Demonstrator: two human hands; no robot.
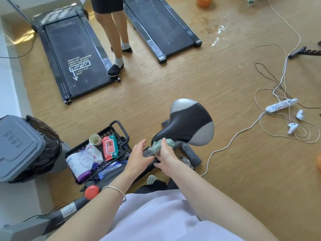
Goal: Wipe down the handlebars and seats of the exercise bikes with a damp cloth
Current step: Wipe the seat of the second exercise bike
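The exercise bike's black and grey seat point(189, 121) stands just beyond my hands, nose towards me. My right hand point(165, 156) grips a bunched green cloth point(160, 145) at the nose of the seat. Beside it, my left hand point(139, 154) hovers with fingers straight and spread, holding nothing. Part of the bike's frame with a red knob point(91, 192) shows at the lower left. No handlebars are in view.
A black cart tray point(121, 131) with a wipes pack point(109, 147), a cup and bottles stands left of the seat. A grey bin point(19, 146) sits further left. Two treadmills point(73, 54) lie ahead, a person's legs point(116, 40) between them. Cables and a power strip point(279, 106) lie right.
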